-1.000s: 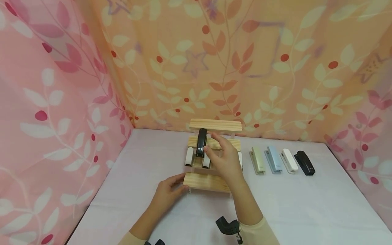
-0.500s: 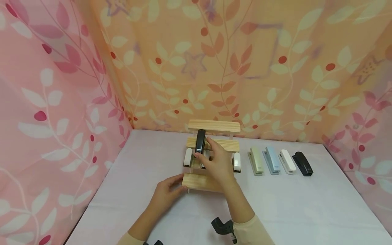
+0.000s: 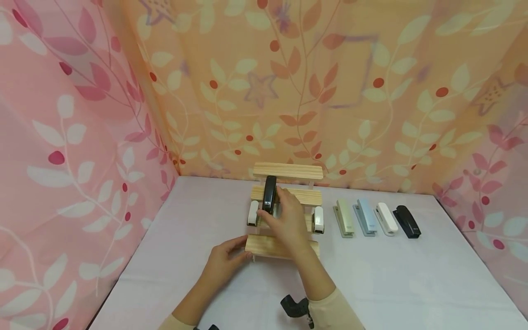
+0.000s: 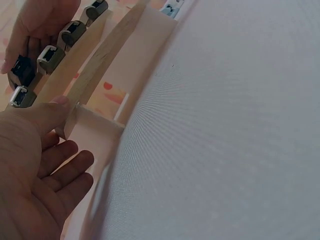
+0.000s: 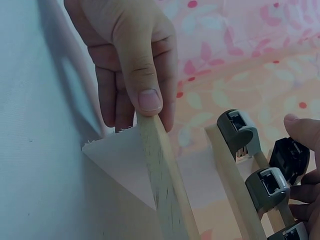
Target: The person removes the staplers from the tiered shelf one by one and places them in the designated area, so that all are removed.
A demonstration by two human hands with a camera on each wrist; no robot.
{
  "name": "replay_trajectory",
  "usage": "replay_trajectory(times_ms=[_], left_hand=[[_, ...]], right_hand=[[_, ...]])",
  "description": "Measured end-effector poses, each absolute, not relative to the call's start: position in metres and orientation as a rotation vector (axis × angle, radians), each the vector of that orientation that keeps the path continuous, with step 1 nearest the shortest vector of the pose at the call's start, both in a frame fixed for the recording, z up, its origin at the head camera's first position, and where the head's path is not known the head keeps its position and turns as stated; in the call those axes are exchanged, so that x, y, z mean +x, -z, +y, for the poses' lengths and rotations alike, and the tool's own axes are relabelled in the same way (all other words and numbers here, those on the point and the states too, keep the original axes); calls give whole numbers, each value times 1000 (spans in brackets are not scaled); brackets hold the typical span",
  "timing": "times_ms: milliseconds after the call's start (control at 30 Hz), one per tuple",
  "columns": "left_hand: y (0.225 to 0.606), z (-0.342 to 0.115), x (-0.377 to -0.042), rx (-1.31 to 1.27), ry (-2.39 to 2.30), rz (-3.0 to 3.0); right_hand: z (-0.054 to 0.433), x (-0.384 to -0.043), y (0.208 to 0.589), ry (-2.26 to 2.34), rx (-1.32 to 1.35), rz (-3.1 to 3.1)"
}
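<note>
My left hand pinches the left end of a tiered wooden rack, thumb on the front board and fingers beneath. In my right hand is a black stapler, held along its sides between thumb and fingers. It slants lengthwise over the middle tiers, just right of a white stapler at the left end. Another white stapler sits at the right end of that row. Between them my right hand hides part of the row; the left wrist view shows more staplers there.
Right of the rack, a green stapler, a blue stapler, a white stapler and a black stapler lie in a line on the white-covered table. A patterned curtain hangs close behind the rack.
My right hand has shifted left and closer in around the black stapler, uncovering the white stapler at the row's right end. The stapler itself has barely moved. The left hand stays at the rack.
</note>
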State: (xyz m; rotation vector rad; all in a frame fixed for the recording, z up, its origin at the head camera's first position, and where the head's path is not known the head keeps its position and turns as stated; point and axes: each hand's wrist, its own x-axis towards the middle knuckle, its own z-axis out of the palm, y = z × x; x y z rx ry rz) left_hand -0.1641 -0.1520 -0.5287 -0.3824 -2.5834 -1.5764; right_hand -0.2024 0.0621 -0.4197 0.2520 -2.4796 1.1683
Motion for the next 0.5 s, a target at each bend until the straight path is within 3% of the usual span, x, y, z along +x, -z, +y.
replay_trajectory(times_ms=[500], left_hand=[[528, -153, -163, -408, 1587, -2578]], right_hand=[[58, -202, 420, -1159, 162, -2510]])
